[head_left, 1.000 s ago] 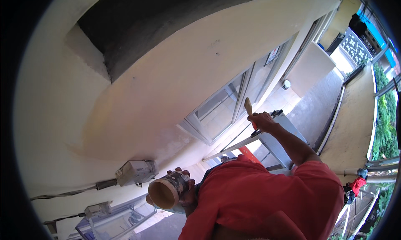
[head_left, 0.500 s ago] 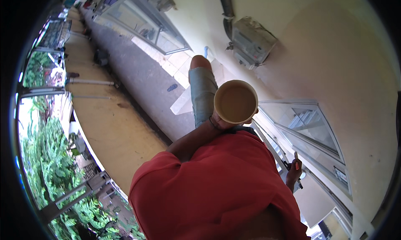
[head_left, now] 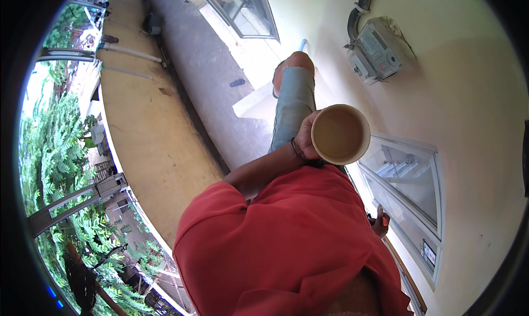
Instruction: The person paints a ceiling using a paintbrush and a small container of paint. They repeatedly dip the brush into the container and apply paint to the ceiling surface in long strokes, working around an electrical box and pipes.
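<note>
A pale round cup (head_left: pixel 359 156) with a tan-brown inside, which looks like a drink, is held in front of my body. My left hand (head_left: pixel 306 135) wraps its fingers round the cup's left side, with a dark band at the wrist. The rim faces up toward me, and the cup hides part of the fingers. Beyond my red shirt, low on the right, my right hand (head_left: pixel 381 222) shows only in part. Its fingers are curled around something dark that is mostly hidden.
An electricity meter (head_left: pixel 380 53) with a conduit is fixed to the cream wall on the right. A glazed window (head_left: pixel 405 175) stands open below it. Along the left runs a yellowish parapet (head_left: pixel 149 129) with greenery outside. A dark slipper (head_left: pixel 237 82) lies on the grey floor (head_left: pixel 201 63).
The view has shifted, so the wall, meter and parapet sit farther right. The cup and my left hand have moved right in the picture. More of my right hand is now hidden behind the shirt.
</note>
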The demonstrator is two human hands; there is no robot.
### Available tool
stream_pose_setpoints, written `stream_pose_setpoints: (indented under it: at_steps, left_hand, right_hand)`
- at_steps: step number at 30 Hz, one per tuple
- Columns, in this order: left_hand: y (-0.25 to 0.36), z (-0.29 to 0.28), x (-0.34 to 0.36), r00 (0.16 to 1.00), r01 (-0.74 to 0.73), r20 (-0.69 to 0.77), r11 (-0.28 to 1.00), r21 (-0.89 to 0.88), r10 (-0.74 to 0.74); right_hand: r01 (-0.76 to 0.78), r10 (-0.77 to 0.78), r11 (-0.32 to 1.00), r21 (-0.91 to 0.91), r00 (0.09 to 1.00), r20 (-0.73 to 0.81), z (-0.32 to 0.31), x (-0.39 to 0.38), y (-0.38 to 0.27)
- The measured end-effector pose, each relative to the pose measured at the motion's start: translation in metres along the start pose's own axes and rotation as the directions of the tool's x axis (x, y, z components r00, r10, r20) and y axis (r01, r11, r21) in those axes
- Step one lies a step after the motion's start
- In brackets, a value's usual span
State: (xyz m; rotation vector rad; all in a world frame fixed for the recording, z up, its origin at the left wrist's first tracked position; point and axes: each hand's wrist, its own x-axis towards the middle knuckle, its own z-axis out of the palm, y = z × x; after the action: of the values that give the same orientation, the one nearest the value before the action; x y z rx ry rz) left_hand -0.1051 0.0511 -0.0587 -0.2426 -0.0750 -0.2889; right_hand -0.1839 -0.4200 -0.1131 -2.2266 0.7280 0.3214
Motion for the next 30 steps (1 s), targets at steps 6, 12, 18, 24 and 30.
stream_pose_setpoints:
  at_steps: [6, 12, 18, 24, 30]
  left_hand:
    - [0.006, -0.016, -0.012, 0.987, -0.006, 0.158, 0.997, 0.072, -0.006]
    - [-0.001, 0.044, -0.025, 0.968, -0.195, 0.19, 0.97, 0.144, 0.167]
    - [0.024, 0.044, -0.037, 0.935, -0.347, 0.147, 0.919, 0.186, 0.323]
    - [0.063, 0.041, -0.023, 0.924, -0.374, 0.14, 0.917, 0.134, 0.356]
    - [0.099, 0.045, 0.006, 0.939, -0.341, 0.122, 0.919, 0.198, 0.322]
  right_hand:
    - [0.027, -0.027, 0.999, -0.027, 1.0, -0.01, 0.007, -0.02, -0.034]
    - [0.006, -0.003, 0.993, -0.12, 1.0, 0.026, 0.004, -0.019, -0.035]
    - [0.069, -0.064, 0.989, -0.127, 0.997, 0.044, 0.0, -0.018, -0.023]
    - [0.141, -0.134, 0.987, -0.079, 0.986, 0.096, 0.0, -0.008, -0.006]
    - [0.402, -0.344, 0.808, -0.431, 0.916, 0.208, -0.008, -0.006, -0.061]
